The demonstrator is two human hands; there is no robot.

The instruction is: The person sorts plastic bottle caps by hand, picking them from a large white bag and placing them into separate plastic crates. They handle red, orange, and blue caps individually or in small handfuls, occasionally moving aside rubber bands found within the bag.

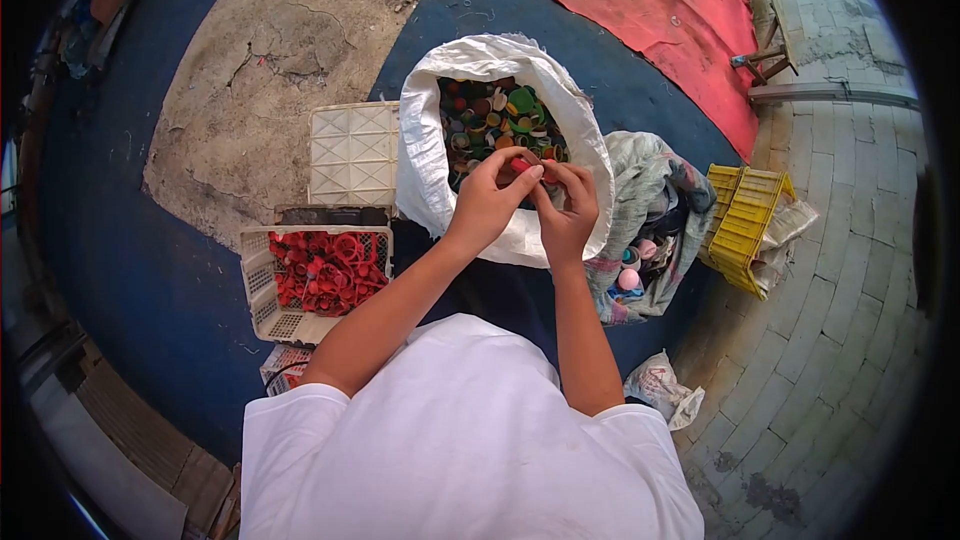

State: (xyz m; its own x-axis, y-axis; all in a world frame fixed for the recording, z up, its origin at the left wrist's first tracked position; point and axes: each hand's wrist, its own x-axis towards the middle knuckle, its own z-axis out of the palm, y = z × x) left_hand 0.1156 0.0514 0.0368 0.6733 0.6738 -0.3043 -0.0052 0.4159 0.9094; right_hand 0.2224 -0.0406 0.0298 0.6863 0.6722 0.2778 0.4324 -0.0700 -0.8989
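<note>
Both of my hands meet over a white woven sack (425, 155) whose rim is rolled open. Inside the sack lie many bottle caps (500, 120) in green, yellow, red and dark colours. My left hand (490, 202) pinches a small red piece (521, 166) between thumb and fingers. Close against it, my right hand (568, 212) has its fingers bent in at the same red piece. Fingertips cover part of the piece, so its full shape is hidden.
A cream crate (258, 285) of red plastic pieces (330, 270) stands at left, below a pale crate (353, 155). At right are a greenish sack (690, 195) with mixed items, a yellow crate (740, 225) and a small plastic bag (662, 388).
</note>
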